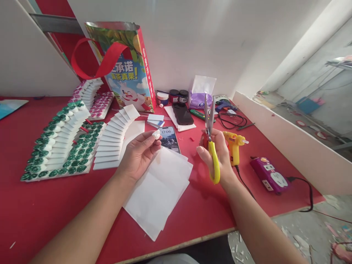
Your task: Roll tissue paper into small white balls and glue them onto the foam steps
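In the head view my left hand (pixel 139 153) pinches a small white crumpled or rolled piece (pixel 156 135) between thumb and fingertips; its exact kind is too small to tell. My right hand (pixel 217 154) grips scissors (pixel 214 161) with a yellow handle loop, and red shows by the fingers. Their blades point upward and stand slightly apart, well to the right of the white piece. Beneath my left hand lie several white paper sheets (pixel 162 187). Just behind it is a phone (pixel 169 138) with its screen lit, partly covered by the paper.
Green-and-white rosette panels (pixel 79 154) and fanned white cards (pixel 112 137) lie left. Behind stands a printed bag (pixel 132 69) with a red handle. A yellow glue gun (pixel 233 146), a purple power strip (pixel 271 176), a black phone (pixel 182 113) and purple tissues (pixel 200 100) are right.
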Demonstrator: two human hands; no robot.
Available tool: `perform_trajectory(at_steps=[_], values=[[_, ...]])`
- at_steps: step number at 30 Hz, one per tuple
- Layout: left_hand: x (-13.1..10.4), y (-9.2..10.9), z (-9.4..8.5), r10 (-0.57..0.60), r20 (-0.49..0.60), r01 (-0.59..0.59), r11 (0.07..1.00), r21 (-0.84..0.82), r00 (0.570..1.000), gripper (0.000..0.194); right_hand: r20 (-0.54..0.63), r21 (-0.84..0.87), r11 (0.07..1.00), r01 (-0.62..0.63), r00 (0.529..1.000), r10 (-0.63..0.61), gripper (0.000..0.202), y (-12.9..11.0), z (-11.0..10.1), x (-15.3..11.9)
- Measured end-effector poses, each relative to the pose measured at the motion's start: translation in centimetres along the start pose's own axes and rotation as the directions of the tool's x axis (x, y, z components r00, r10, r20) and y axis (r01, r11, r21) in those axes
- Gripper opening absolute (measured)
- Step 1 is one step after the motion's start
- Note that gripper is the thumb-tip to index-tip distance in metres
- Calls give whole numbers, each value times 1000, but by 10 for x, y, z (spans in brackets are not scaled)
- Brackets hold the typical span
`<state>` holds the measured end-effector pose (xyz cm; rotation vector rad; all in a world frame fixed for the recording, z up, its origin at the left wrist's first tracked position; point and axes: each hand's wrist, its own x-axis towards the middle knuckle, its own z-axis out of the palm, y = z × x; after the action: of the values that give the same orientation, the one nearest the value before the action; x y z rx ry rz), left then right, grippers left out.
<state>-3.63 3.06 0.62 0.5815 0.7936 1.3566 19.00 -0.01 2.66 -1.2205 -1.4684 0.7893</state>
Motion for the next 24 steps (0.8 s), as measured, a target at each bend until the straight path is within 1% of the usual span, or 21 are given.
perform_trajectory(at_steps=[2,7,17,22,24], values=[[0,0,0,0,0,0,1000,2,1000,23,-20,11,1000,-9,1000,9,41,3,1,1],[0,0,0,-3,5,2,1000,18,1000,23,-2,55,998,-43,999,43,48,9,4,1],[-1,-1,1,-3,24,2,1000,24,1000,26,-18,23,998,-66,998,66,49,14,6,2],[-1,-2,0,-6,21,5,1000,25,1000,28,43,-1,999,-43,998,43,48,14,5,1],[-2,-2,1,-9,20,9,1000,24,1000,28,80,-55,998,-13,997,17,51,12,3,1]])
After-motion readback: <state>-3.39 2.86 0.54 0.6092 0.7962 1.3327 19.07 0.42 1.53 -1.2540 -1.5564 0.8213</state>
